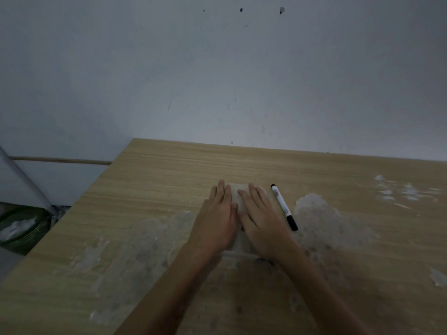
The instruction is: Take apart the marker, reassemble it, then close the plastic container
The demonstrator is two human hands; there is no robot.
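Note:
A clear plastic container (235,193) lies flat on the wooden table (157,180), mostly hidden under my two hands. My left hand (215,221) rests palm down on its left part, fingers straight and together. My right hand (261,221) presses flat on its right part, fingers spread a little. Neither hand grips anything. A white marker (283,206) with a black cap and black end lies whole on the table just right of my right hand, apart from it, its cap pointing toward me.
The table top has worn, pale scuffed patches (326,221) around and in front of the container. A grey wall rises right behind the table. Off the table's left edge, low down, sits a dark green basket (21,226).

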